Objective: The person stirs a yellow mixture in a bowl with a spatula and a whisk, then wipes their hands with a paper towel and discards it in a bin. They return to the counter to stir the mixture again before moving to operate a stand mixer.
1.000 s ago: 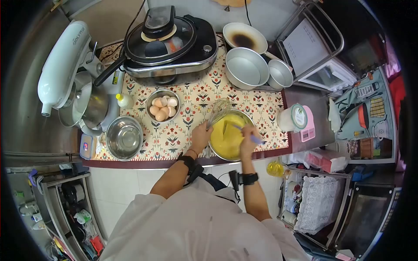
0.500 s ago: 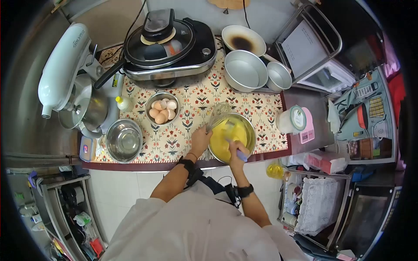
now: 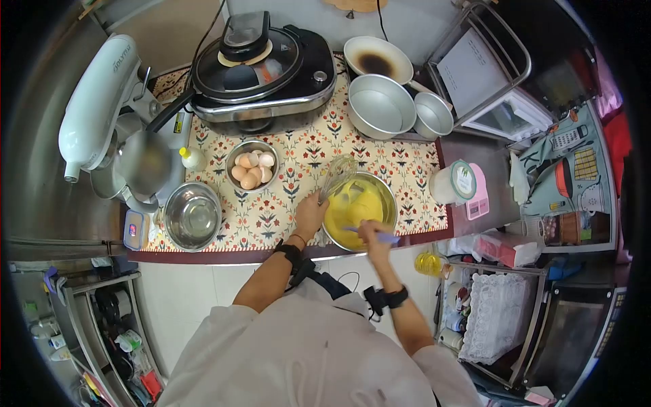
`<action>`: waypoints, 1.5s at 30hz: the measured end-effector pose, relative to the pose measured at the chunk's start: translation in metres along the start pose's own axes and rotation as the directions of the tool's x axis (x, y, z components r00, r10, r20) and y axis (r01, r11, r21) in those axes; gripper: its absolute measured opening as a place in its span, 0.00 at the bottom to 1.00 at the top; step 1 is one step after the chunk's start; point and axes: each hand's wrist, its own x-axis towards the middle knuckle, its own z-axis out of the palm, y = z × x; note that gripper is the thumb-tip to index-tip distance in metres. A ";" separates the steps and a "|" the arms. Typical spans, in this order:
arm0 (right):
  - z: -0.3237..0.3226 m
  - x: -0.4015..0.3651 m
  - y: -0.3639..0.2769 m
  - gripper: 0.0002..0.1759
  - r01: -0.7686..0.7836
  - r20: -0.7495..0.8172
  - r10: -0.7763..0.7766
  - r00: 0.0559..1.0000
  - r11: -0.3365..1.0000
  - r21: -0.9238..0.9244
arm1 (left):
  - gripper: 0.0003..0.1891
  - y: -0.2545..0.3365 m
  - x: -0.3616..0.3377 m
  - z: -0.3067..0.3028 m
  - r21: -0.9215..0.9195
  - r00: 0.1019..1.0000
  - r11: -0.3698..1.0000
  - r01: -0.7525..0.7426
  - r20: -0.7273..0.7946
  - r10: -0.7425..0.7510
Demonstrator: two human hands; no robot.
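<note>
Bowl of yellow mixture (image 3: 390, 203), steel-sided, near the front edge of the table, on a flower-patterned cloth (image 3: 305, 146), directly before the body. Inside, yellow mixture (image 3: 366, 202), uneven on the surface, with steel wall bare along the right side. At the left rim, left hand (image 3: 310, 216), clenched around the handle of a wire whisk (image 3: 338, 173), loops tilted up and away from the body, by the far left part of the rim. Contact between those fingers and the bowl itself: cannot tell. At the near right side, right hand (image 3: 375, 236), grasping a purple-handled tool (image 3: 388, 238), laid at a low slant, one end out to the right, the other toward the mixture; working end too blurred to make out. Left of the bowl, well apart, small steel bowl (image 3: 252, 144) with brown eggs (image 3: 249, 182) and cracked shells (image 3: 266, 160); farther left and nearer the front edge, wider steel bowl (image 3: 192, 216); behind it, small bottle with a yellow cap (image 3: 193, 159). At the far left, white stand mixer (image 3: 102, 102). At the back, black lidded pan (image 3: 210, 74) on a cooking appliance (image 3: 271, 115); to the right, stained white pan (image 3: 376, 62), with two round metal tins (image 3: 383, 105) just in front. Right of the mixture, jar with a green-rimmed lid (image 3: 453, 183), just beside a pink scale (image 3: 479, 197)
</note>
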 end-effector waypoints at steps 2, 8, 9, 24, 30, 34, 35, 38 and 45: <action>-0.027 0.015 -0.016 0.19 -0.216 0.051 0.210 0.976 0.965 0.151 | 0.19 0.010 -0.002 -0.007 -0.001 0.998 1.000 0.012 0.061 -0.012; -0.001 0.051 -0.016 0.20 0.229 -0.463 -0.235 0.855 0.971 -0.070 | 0.15 0.014 -0.002 -0.006 -0.015 1.000 1.000 -0.001 0.006 0.001; 0.013 0.042 0.010 0.20 0.161 -0.438 -0.135 0.889 0.987 0.021 | 0.15 0.016 -0.002 -0.007 -0.015 1.000 1.000 0.014 0.014 -0.014; -0.040 0.045 0.009 0.22 0.232 -0.737 0.011 0.676 0.946 0.227 | 0.15 0.015 -0.002 -0.010 -0.023 0.993 0.993 -0.113 -0.022 0.112; -0.031 0.074 0.061 0.23 0.066 -0.393 0.447 0.804 0.589 0.805 | 0.15 0.018 0.001 -0.015 -0.030 0.995 0.999 -0.039 0.094 0.042; -0.047 0.067 0.023 0.22 -0.360 0.127 0.353 0.927 0.743 0.564 | 0.14 0.018 -0.002 -0.013 -0.026 0.998 0.999 -0.036 0.051 0.037; -0.049 0.068 0.003 0.22 -0.419 0.240 0.347 0.907 0.804 0.423 | 0.14 0.017 -0.001 -0.013 -0.030 0.998 0.999 -0.031 0.054 0.033; -0.035 0.070 -0.059 0.20 -0.225 0.063 0.218 0.974 0.963 0.148 | 0.14 0.016 0.000 -0.010 -0.039 0.999 0.998 -0.039 0.034 0.040; -0.016 0.102 -0.017 0.16 0.249 0.235 -0.163 0.958 0.879 -0.408 | 0.19 0.013 0.001 -0.011 -0.038 0.993 0.999 -0.018 0.114 0.023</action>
